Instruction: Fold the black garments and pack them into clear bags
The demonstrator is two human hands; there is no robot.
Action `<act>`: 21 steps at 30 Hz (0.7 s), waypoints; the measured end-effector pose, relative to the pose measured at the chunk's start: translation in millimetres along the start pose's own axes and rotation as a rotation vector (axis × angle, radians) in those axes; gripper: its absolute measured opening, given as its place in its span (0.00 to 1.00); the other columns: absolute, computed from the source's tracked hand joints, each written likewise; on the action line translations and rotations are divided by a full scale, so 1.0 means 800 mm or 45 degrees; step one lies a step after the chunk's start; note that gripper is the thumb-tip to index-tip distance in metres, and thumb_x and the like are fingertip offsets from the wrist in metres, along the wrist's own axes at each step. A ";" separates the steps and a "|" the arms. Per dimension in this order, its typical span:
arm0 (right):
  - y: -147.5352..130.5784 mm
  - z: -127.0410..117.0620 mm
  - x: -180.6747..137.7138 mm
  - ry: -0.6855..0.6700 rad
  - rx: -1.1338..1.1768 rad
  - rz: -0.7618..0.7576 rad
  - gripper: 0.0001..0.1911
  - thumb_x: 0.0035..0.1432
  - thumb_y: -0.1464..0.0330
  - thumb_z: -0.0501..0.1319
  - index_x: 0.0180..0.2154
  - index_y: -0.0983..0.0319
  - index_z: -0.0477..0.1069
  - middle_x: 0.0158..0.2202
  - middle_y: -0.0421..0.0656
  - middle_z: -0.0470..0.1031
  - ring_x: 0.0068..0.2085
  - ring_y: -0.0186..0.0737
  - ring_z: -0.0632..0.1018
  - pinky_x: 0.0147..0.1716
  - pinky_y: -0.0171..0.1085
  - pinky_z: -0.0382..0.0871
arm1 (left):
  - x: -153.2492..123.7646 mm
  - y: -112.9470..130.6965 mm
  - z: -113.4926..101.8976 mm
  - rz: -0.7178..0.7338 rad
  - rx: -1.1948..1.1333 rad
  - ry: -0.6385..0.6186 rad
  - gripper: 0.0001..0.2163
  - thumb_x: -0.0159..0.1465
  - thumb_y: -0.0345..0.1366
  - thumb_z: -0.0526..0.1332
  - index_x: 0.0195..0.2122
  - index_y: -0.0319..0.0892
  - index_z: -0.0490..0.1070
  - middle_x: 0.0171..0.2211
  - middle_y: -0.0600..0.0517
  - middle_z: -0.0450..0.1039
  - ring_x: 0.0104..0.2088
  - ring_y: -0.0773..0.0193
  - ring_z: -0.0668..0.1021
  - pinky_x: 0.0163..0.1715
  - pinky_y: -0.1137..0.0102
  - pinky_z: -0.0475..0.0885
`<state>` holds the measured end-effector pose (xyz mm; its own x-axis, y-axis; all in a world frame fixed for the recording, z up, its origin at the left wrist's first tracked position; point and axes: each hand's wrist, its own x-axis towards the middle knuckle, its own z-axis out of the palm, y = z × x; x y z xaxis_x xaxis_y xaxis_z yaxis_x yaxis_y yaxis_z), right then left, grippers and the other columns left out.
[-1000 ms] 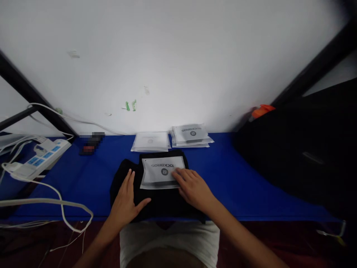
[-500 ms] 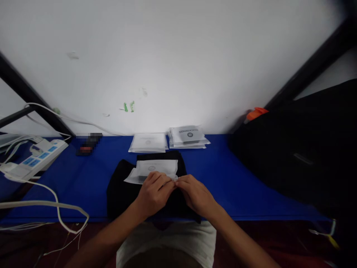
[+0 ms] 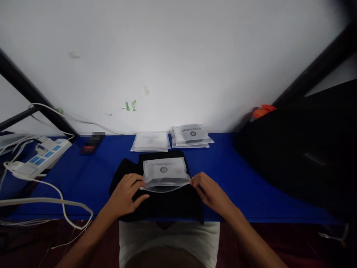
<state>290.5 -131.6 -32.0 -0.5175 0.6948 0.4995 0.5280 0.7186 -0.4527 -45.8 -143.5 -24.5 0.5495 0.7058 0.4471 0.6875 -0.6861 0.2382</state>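
Note:
A frosted plastic zip bag [image 3: 164, 170] with a round printed logo lies on folded black fabric [image 3: 170, 204], its mouth facing me and bowed slightly apart. Something dark shows through near the bag's mouth. My right hand [image 3: 209, 191] pinches the bag's right corner between thumb and fingers. At the left corner, my left hand [image 3: 128, 195] has its thumb and fingers apart. Its fingertips touch the bag's edge beside the small zip slider [image 3: 142, 188]. Behind the fabric lie another frosted bag [image 3: 150, 141] and a stack of similar bags [image 3: 192, 136].
The blue tabletop [image 3: 223, 178] runs up against a white wall [image 3: 178, 67]. On the left are a white power strip [image 3: 46, 158], loose cables [image 3: 64, 204] and a dark, partly pixelated object [image 3: 93, 143]. A large black fabric bulk [image 3: 301, 156] covers the right, with an orange piece [image 3: 264, 111] behind.
My hands have moved apart from the bag's right corner. The left hand slid left along the mouth to the left corner and loosened its fingers. The bag now lies flatter, logo showing.

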 end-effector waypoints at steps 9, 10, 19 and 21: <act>-0.059 0.010 0.027 -0.115 -0.088 -0.314 0.16 0.62 0.80 0.49 0.48 0.63 0.67 0.47 0.51 0.76 0.49 0.41 0.76 0.46 0.40 0.75 | 0.050 0.021 0.019 -0.003 0.054 0.192 0.06 0.67 0.30 0.55 0.35 0.42 0.70 0.33 0.48 0.74 0.35 0.60 0.75 0.37 0.65 0.71; -0.068 0.019 0.034 -0.150 -0.136 -0.352 0.17 0.63 0.80 0.49 0.50 0.65 0.67 0.50 0.52 0.75 0.52 0.42 0.75 0.49 0.41 0.74 | 0.056 0.021 0.017 -0.016 0.044 0.242 0.06 0.67 0.30 0.55 0.35 0.42 0.70 0.33 0.49 0.74 0.35 0.60 0.75 0.38 0.65 0.72; -0.055 0.092 0.088 -0.480 -0.781 0.038 0.22 0.61 0.78 0.53 0.58 0.67 0.64 0.49 0.59 0.75 0.46 0.51 0.79 0.40 0.44 0.76 | 0.060 0.018 0.027 -0.049 0.019 0.114 0.11 0.65 0.30 0.56 0.48 0.40 0.70 0.45 0.44 0.76 0.46 0.55 0.77 0.47 0.59 0.74; -0.048 0.088 0.085 -0.456 -0.765 -0.072 0.19 0.62 0.77 0.53 0.55 0.68 0.66 0.46 0.57 0.77 0.42 0.49 0.79 0.39 0.43 0.75 | 0.055 0.017 0.034 -0.030 -0.023 0.002 0.21 0.62 0.26 0.55 0.57 0.39 0.65 0.54 0.41 0.72 0.54 0.52 0.74 0.53 0.55 0.72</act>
<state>187.3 -109.7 -32.8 -0.6903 0.6983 0.1894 0.7214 0.6845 0.1053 0.8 -116.9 -24.7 0.5325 0.7213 0.4429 0.6914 -0.6725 0.2640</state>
